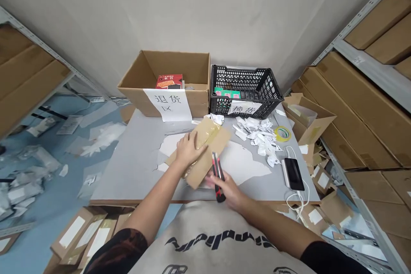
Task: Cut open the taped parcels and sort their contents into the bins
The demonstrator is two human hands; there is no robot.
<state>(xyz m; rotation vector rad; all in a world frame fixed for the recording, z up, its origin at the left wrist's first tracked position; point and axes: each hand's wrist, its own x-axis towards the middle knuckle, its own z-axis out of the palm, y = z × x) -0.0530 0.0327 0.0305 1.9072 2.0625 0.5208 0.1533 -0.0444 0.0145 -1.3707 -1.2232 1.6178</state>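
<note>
Two hands are held over a grey surface (128, 171). The left hand (190, 149) is open, its palm pressed flat on a taped kraft cardboard mailer (205, 154), which lies at a slant near the middle of the surface, partly over a torn sheet of white paper (244, 167). The right hand (223, 185) is closed around a red-and-black utility knife (218, 175), held just beside the mailer; whether a blade is extended cannot be told. The mailer is judged to be unopened, as no cut can be seen on its upper face, though its underside is hidden. Much work appears to be done already: a heap of crumpled white paper scraps (257, 135) is gathered to the right, and opened cardboard mailers (310, 122) are piled past the surface's right edge. More white-labelled mailers (80, 231) are stacked at the lower left and may be left to handle, though their state cannot be told. A red product box (169, 81) has been placed in a cardboard box (163, 83) marked with a handwritten sign, and green-topped items (227, 93) are held in a black plastic crate (247, 90). A roll of tape (282, 134) and a power bank (293, 174) are left nearby.
</note>
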